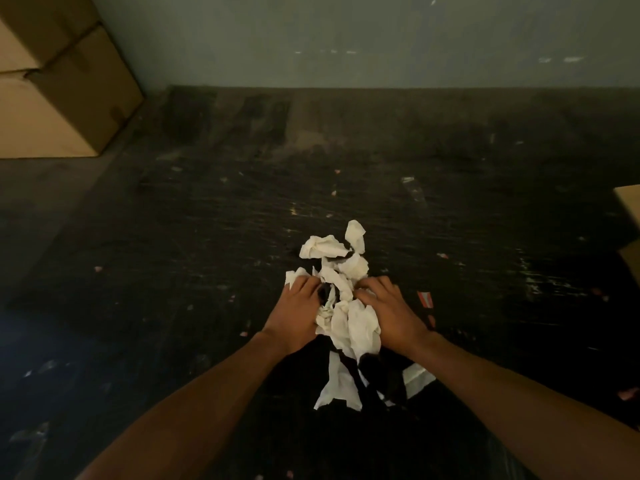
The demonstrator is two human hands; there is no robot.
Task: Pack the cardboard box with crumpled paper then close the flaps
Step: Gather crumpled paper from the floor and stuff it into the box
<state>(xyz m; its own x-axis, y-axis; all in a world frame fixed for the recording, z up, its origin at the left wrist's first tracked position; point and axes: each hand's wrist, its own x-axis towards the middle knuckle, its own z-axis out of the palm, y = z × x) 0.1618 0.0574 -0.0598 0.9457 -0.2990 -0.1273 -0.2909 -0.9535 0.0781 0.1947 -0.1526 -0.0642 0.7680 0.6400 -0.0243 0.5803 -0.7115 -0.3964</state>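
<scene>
White paper: we see a crumpled paper pile point(341, 289) on the dark counter point(207, 237).
Left hand point(298, 313): fingers curled, gripping the pile's left side.
Right hand point(389, 315): curled, gripping its right side.
Cardboard box point(628, 209): only an edge shows, far right, well apart from our hands.

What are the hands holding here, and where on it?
Both hands, left hand and right hand, press in on the sides of the white crumpled paper pile lying on the dark floor.

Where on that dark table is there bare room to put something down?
Wide bare stretches lie left of the left hand, toward the stacked boxes, and beyond the crumpled paper up to the wall. It is crowded only between both hands, right hand included.
</scene>
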